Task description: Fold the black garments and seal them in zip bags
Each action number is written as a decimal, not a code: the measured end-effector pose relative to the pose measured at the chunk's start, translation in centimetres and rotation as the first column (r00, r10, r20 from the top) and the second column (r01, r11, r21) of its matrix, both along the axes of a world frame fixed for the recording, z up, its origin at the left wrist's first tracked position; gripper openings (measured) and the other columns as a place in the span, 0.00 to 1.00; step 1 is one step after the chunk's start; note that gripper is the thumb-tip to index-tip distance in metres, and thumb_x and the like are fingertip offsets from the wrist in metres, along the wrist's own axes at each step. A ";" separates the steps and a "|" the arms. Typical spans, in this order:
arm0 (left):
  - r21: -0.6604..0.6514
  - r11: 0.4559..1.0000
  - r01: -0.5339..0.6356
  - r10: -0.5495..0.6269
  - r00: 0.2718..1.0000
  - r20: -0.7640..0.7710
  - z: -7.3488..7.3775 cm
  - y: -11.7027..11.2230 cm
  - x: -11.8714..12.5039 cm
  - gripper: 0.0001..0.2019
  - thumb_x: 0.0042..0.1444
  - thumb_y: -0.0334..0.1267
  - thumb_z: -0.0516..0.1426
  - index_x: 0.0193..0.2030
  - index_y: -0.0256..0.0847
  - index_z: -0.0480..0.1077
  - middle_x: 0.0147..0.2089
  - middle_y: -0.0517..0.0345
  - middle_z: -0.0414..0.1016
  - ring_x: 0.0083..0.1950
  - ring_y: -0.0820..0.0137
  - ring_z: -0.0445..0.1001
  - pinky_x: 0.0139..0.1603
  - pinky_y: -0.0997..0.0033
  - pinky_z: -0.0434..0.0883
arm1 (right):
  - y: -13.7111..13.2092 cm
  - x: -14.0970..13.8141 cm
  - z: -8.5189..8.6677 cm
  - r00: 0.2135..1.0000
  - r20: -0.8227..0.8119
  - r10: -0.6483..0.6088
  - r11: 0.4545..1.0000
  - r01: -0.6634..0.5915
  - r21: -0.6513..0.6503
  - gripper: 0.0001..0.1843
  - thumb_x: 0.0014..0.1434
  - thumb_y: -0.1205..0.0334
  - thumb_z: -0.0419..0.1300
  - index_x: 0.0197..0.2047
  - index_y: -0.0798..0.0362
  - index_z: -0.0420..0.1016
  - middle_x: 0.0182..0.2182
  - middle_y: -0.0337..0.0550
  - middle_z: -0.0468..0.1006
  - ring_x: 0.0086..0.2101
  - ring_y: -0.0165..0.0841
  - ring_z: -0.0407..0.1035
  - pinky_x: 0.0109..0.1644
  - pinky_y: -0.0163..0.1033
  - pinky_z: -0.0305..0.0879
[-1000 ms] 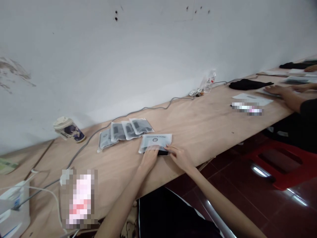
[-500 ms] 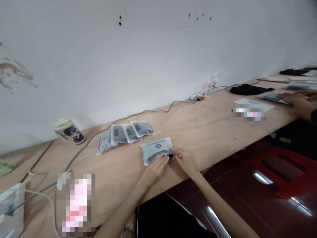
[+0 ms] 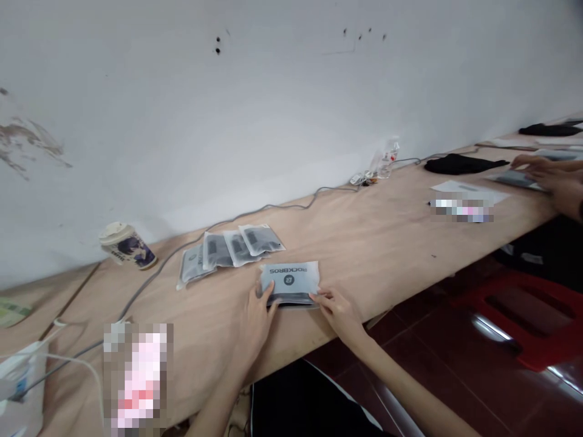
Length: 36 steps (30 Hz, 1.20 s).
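A frosted plastic bag [image 3: 291,281] printed "ROCKBROS" lies on the table in front of me, its lettering upside down from my side and something dark inside along the near edge. My left hand [image 3: 259,312] grips the bag's near left corner, thumb on top and fingers at the edge. At the near right corner my right hand [image 3: 336,308] pinches the bag's edge between thumb and fingers. Just beyond, to the left, several similar bags with dark contents [image 3: 232,246] lie overlapping in a row.
A paper cup [image 3: 130,246] stands by the wall, and a grey cable [image 3: 268,207] runs along the wooden table [image 3: 373,233]. To the right are a plastic bottle [image 3: 388,159], black cloth [image 3: 462,164] and a co-worker's hands [image 3: 544,173] on another bag. A red stool [image 3: 537,315] stands below.
My left hand has moved from the bag's near middle to its left corner. My right hand stays at the right corner. The bag's near edge now lies straighter.
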<state>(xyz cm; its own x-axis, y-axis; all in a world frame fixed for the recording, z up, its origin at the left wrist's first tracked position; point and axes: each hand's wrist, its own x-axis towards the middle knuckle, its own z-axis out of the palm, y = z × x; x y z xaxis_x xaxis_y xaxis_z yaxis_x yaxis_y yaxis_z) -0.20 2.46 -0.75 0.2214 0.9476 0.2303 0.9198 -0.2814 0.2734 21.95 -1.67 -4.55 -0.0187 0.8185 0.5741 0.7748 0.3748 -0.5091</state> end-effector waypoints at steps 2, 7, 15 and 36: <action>0.007 0.996 -0.089 0.089 0.993 -0.074 0.3 -0.7 0.6 0.23 0.61 0.48 0.49 0.63 0.53 0.59 0.60 0.46 0.63 0.53 0.57 0.69 0.45 0.61 0.70 | -0.9 -0.4 -0.3 1.000 0.020 -0.014 1.000 0.014 -0.020 0.21 0.60 0.72 0.47 0.49 0.48 0.76 0.39 0.49 0.75 0.34 0.34 0.73 0.38 0.40 0.74; -0.076 0.942 -0.327 0.320 0.944 -0.085 1.8 -1.7 2.0 0.29 0.60 0.55 0.46 0.60 0.34 0.62 0.47 0.38 0.70 0.44 0.54 0.73 0.38 0.61 0.69 | -3.0 -0.8 0.7 1.000 0.023 0.005 0.999 -0.005 -0.037 0.17 0.61 0.68 0.49 0.47 0.50 0.76 0.38 0.49 0.75 0.35 0.35 0.73 0.37 0.40 0.73; -0.420 0.905 -0.067 0.373 0.601 0.707 0.9 2.0 -1.4 0.26 0.48 0.33 0.62 0.55 0.37 0.64 0.48 0.46 0.74 0.45 0.63 0.75 0.49 0.62 0.69 | 3.1 -1.2 8.4 0.974 -0.072 0.217 0.975 -0.220 -0.037 0.13 0.63 0.54 0.52 0.36 0.49 0.76 0.34 0.43 0.78 0.37 0.35 0.72 0.44 0.40 0.67; -0.543 0.840 -0.006 0.480 0.476 0.737 0.8 5.9 -1.6 0.16 0.42 0.49 0.64 0.24 0.36 0.74 0.21 0.56 0.74 0.27 0.69 0.75 0.26 0.73 0.71 | 17.2 -7.5 8.2 0.694 0.257 0.673 0.696 -0.475 -0.538 0.08 0.57 0.59 0.59 0.35 0.47 0.81 0.35 0.40 0.82 0.39 0.35 0.72 0.56 0.46 0.54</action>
<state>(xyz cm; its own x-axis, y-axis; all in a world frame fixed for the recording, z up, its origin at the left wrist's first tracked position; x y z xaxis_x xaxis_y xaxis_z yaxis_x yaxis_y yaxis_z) -1.81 8.38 0.04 -0.1027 0.9605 -0.2586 0.1994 0.2746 0.9407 14.41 15.53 3.63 -0.7128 0.7012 0.0153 0.6348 0.6543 -0.4110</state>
